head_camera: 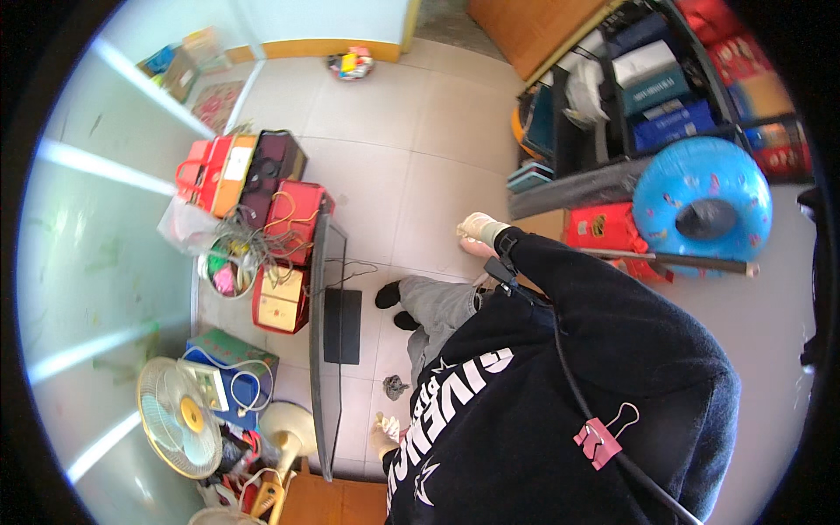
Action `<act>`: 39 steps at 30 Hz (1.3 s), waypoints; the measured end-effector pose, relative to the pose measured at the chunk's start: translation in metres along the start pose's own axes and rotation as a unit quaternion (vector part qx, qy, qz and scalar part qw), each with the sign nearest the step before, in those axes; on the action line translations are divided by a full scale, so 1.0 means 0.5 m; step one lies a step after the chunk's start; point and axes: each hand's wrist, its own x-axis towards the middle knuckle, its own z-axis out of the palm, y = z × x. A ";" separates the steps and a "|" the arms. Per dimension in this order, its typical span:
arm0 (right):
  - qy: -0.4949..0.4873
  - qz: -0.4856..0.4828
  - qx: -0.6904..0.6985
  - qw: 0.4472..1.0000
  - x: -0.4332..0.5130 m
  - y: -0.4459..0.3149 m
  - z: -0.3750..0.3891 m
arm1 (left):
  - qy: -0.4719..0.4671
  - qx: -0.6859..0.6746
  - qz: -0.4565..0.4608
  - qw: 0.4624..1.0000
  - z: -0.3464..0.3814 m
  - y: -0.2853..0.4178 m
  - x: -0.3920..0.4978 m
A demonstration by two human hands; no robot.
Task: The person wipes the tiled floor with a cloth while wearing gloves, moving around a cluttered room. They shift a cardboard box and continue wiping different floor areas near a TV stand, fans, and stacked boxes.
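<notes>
Both of my hands wear pale gloves. My left hand (387, 433) is low in the picture beside the lower end of a thin upright flat panel (326, 341), probably a screen, on a dark base (342, 327); whether it touches the panel cannot be told. My right hand (480, 231) is near the middle, over the floor beside a red gift bag (600, 226), with something pink just under it. The fingers of both hands are too small and partly hidden to read. A crumpled grey item (395, 387) lies on the tiles near my feet.
Red boxes (292, 223), tangled cables (252, 236) and a bucket (228, 266) stand left of the panel. An electric fan (180, 418) is at lower left. A blue swim ring (702, 207) leans by black shelving (617, 141) holding boxes. A small basket (350, 64) sits near the far wall.
</notes>
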 end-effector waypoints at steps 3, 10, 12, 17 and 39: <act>-0.164 0.086 -0.033 0.982 -0.039 0.160 0.104 | 0.076 0.068 0.031 0.994 0.041 0.060 0.017; -0.237 0.202 0.417 0.854 -0.186 0.259 0.239 | 0.001 0.266 0.157 0.951 0.113 0.165 0.000; -0.155 0.263 0.749 0.588 -0.249 0.196 0.213 | 0.001 0.325 0.186 0.927 0.133 0.168 -0.016; -0.126 0.306 0.380 0.864 -0.224 0.043 0.069 | 0.080 0.325 0.172 0.927 0.138 0.154 -0.032; -0.156 0.079 -0.190 0.966 -0.203 0.139 -0.025 | 0.006 0.165 -0.029 0.986 0.196 0.026 0.076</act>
